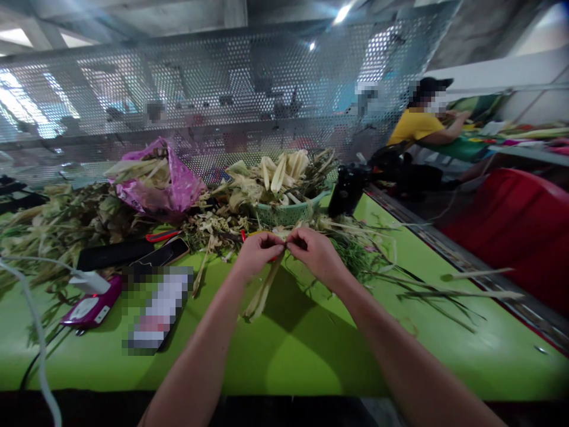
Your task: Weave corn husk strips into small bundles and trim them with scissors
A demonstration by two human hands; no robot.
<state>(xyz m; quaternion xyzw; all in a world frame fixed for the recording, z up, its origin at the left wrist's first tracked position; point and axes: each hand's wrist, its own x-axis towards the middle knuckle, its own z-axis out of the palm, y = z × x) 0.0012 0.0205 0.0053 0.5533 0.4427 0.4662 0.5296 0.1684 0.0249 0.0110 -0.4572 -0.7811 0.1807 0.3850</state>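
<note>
Above the middle of the green table, my left hand (pixel 258 253) and my right hand (pixel 315 254) meet almost fingertip to fingertip, each closed in a pinch. A pale dried husk strip (pixel 265 290) hangs below their fingertips, its lower end reaching the table. The fingers hide its upper part. Just behind the hands stands a green woven basket (pixel 291 213) heaped with pale husks (pixel 280 172) and dry stalks. Fine green sprigs (pixel 351 256) lie beside my right hand. Something red and yellow shows partly behind my left hand.
Dried plants (pixel 75 219) and a pink plastic bag (pixel 186 187) crowd the left. A magenta device (pixel 93 309), cable (pixel 33 314) and blurred flat object (pixel 162 311) lie nearer. A black bottle (pixel 349 190), loose stalks (pixel 462 293), red chair (pixel 515 231) and seated person (pixel 415 126) are right.
</note>
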